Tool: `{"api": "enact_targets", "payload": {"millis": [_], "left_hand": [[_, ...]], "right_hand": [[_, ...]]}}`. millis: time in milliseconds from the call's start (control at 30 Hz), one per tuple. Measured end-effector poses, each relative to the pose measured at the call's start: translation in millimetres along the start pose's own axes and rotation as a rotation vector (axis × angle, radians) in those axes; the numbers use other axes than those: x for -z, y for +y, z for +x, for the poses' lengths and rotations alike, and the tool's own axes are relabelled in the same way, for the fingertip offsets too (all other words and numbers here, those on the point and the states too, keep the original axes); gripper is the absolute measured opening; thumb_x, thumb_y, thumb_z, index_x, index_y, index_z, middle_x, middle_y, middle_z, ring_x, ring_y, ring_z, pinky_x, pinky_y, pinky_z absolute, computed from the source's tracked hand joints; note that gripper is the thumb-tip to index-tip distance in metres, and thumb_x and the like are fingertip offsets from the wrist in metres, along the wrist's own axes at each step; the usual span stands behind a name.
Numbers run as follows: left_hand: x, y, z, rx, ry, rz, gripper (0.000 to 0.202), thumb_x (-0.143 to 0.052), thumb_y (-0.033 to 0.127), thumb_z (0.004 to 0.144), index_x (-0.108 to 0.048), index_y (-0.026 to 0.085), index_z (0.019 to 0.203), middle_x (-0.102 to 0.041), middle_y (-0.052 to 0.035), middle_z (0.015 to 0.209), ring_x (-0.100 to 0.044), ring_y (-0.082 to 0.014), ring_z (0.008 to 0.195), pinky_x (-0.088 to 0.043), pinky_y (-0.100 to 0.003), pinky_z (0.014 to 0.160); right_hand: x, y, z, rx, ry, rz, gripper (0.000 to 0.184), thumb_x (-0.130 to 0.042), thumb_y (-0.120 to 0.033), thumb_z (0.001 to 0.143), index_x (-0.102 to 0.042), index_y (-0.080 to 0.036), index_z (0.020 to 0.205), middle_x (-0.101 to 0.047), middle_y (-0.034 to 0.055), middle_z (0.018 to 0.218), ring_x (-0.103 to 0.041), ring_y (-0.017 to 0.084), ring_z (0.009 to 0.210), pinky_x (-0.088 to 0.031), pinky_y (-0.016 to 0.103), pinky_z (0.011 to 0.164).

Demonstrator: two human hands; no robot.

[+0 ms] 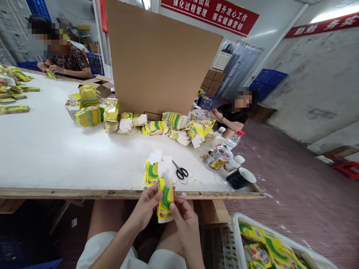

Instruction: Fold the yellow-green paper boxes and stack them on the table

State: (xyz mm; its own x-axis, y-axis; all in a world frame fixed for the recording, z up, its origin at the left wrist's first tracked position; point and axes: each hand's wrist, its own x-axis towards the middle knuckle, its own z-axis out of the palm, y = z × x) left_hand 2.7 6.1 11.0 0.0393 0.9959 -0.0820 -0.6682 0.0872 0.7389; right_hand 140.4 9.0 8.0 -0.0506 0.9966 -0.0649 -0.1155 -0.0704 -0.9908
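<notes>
Between my two hands, just over the table's front edge, is a yellow and green printed carton (pixel 166 198) with a white flap standing up at its far end. My left hand (pixel 147 205) grips its left side, thumb on the front face. On the right side, my right hand (pixel 185 218) pinches the lower part with its thumb in front. Behind it on the table lies a small stack of similar flat cartons (pixel 151 172). Black-handled scissors (pixel 181 171) rest to the right, beside several loose rubber bands (pixel 191 175).
Bundles of cartons (pixel 89 114) line the back of the white table (pixel 56 157), before a tall cardboard sheet (pixel 162 59). Bottles (pixel 234 140), a jar (pixel 219 158) and a dark mug (pixel 241 178) crowd the right corner. A white basket (pixel 237 239) holds filled packs. Two people sit beyond.
</notes>
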Motion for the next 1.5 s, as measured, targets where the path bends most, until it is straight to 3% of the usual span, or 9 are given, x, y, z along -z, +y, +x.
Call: {"api": "enact_targets", "payload": {"millis": [233,400,533,667,767,967,1133,1267,1500], "left_hand": [[-2.4,-3,-4,-0.111,0.102,0.228,0.052,-0.073,0.041,0.079,-0.055,0.02,0.123,-0.076,-0.0081,0.101,-0.071,-0.0233,0.091,-0.055,-0.032,0.079],[-6.4,3,-14,-0.106,-0.075,0.398,0.062,-0.063,0.036,0.088,-0.031,0.027,0.14,-0.07,-0.0104,0.113,-0.068,-0.0253,0.101,-0.053,-0.036,0.085],[-11.6,9,-19,-0.029,-0.22,0.358,0.051,-0.064,0.035,0.087,-0.043,0.026,0.134,-0.069,-0.0103,0.115,-0.065,-0.0248,0.105,-0.049,-0.035,0.09],[-11.1,10,-23,0.077,-0.31,0.257,0.046,-0.074,0.034,0.08,-0.054,0.023,0.119,-0.071,-0.0078,0.102,-0.067,-0.0211,0.093,-0.049,-0.028,0.079],[-8.8,8,-24,0.122,-0.318,0.252,0.074,-0.077,0.036,0.078,-0.038,0.027,0.14,-0.072,-0.0079,0.101,-0.068,-0.0224,0.091,-0.051,-0.031,0.079],[-9.4,9,-19,0.026,-0.284,0.376,0.053,-0.07,0.033,0.083,-0.052,0.024,0.132,-0.069,-0.0104,0.115,-0.066,-0.0253,0.104,-0.052,-0.032,0.083],[-9.3,7,-19,-0.094,-0.217,0.578,0.044,-0.061,0.026,0.088,-0.054,0.023,0.132,-0.063,-0.0122,0.13,-0.063,-0.026,0.112,-0.051,-0.034,0.091],[-10.8,5,-21,-0.042,-0.267,0.519,0.047,-0.057,0.024,0.09,-0.049,0.026,0.137,-0.062,-0.0113,0.132,-0.059,-0.0264,0.122,-0.046,-0.04,0.102],[-15.5,9,-18,0.043,-0.224,0.359,0.054,-0.068,0.022,0.082,-0.053,0.023,0.133,-0.073,-0.0089,0.107,-0.069,-0.0232,0.097,-0.053,-0.033,0.083]], "right_hand": [[2,7,-6,0.077,0.048,-0.142,0.03,-0.075,-0.046,0.075,-0.066,-0.017,0.073,-0.067,0.0034,0.068,-0.061,0.018,0.061,-0.054,0.029,0.061],[17,-9,-3,0.136,0.009,-0.145,0.044,-0.075,-0.039,0.077,-0.063,-0.022,0.116,-0.071,0.0097,0.105,-0.068,0.024,0.089,-0.056,0.033,0.078],[32,-32,0,0.153,-0.12,-0.142,0.049,-0.072,-0.04,0.082,-0.059,-0.024,0.126,-0.071,0.01,0.108,-0.068,0.024,0.092,-0.055,0.032,0.078],[42,-44,1,0.191,-0.212,-0.286,0.023,-0.065,-0.043,0.087,-0.07,-0.021,0.089,-0.068,0.0045,0.08,-0.063,0.019,0.07,-0.05,0.024,0.06],[41,-44,0,0.27,-0.181,-0.359,0.029,-0.062,-0.044,0.088,-0.069,-0.02,0.074,-0.064,0.0031,0.069,-0.059,0.018,0.066,-0.047,0.024,0.06],[41,-39,1,0.267,0.11,-0.202,0.033,-0.066,-0.049,0.085,-0.066,-0.023,0.106,-0.072,0.0068,0.092,-0.066,0.022,0.082,-0.053,0.03,0.07],[44,-43,2,0.094,-0.109,-0.32,0.046,-0.07,-0.05,0.079,-0.07,-0.019,0.113,-0.068,0.004,0.08,-0.064,0.021,0.075,-0.051,0.029,0.067],[41,-39,3,0.113,-0.068,-0.493,0.042,-0.07,-0.043,0.078,-0.067,-0.019,0.114,-0.055,-0.0041,0.062,-0.049,0.015,0.056,-0.04,0.024,0.053],[42,-28,0,0.15,-0.1,-0.517,0.038,-0.069,-0.039,0.081,-0.065,-0.019,0.113,-0.048,-0.008,0.052,-0.045,0.013,0.048,-0.037,0.023,0.05]]}}
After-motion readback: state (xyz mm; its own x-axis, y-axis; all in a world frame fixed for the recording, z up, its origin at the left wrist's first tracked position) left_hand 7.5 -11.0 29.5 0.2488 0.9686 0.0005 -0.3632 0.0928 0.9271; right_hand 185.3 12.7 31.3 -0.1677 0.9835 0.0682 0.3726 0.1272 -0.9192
